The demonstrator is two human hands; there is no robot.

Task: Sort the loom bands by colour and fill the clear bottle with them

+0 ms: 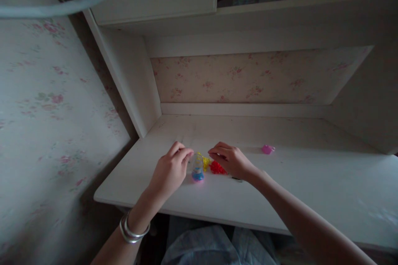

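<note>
A small clear container (198,167) with blue contents low down and a pink base stands on the white desk between my hands. My left hand (174,161) is pinched closed beside the container's top; whether the fingertips touch it or hold something tiny, I cannot tell. To the right, my right hand (231,160) is also pinched closed, its fingertips over a red pile of small pieces (217,168). What those fingers hold, if anything, is too small to make out. Just behind the container lies a yellow pile of small pieces (206,163).
A pink, translucent small object (268,149) lies farther right on the desk (298,182). A dark thin item (237,179) is partly under my right wrist. Overhead, a shelf (280,16) holds bottles, and a pale curved tube (71,6) crosses the upper left.
</note>
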